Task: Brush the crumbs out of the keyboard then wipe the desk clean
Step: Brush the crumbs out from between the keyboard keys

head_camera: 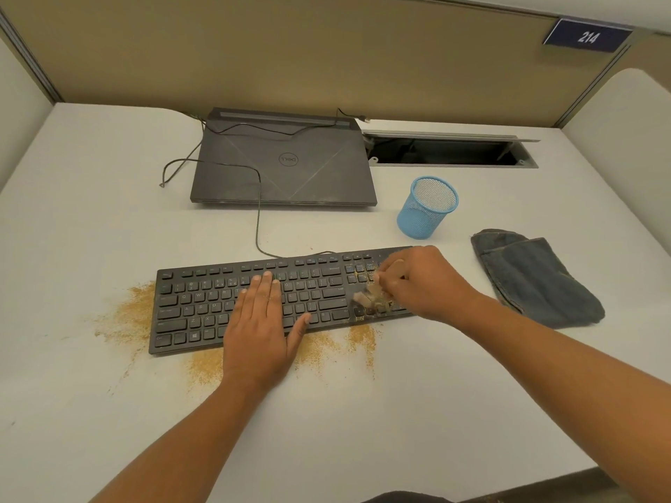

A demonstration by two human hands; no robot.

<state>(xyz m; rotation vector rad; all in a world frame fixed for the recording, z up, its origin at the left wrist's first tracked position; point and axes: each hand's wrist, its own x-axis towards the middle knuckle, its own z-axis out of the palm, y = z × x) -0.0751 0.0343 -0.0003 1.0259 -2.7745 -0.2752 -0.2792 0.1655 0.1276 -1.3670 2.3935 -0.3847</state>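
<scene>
A black keyboard (203, 306) lies across the white desk (363, 430). My left hand (261, 328) presses flat on its middle keys, fingers straight. My right hand (425, 281) grips a small wooden-handled brush (374, 292), blurred, whose bristles sit on the keys at the keyboard's right end. Tan crumbs (127, 321) lie on the desk left of the keyboard. More tan crumbs are strewn along its front edge, and some remain among the right-end keys. A folded grey cloth (537, 277) lies to the right of the keyboard, apart from both hands.
A shut dark laptop (283, 165) sits behind the keyboard with a cable looping over it to the keyboard. A blue mesh pen cup (426, 208) stands right of the laptop. An open cable slot (446, 150) is at the back right. Partition walls enclose the desk.
</scene>
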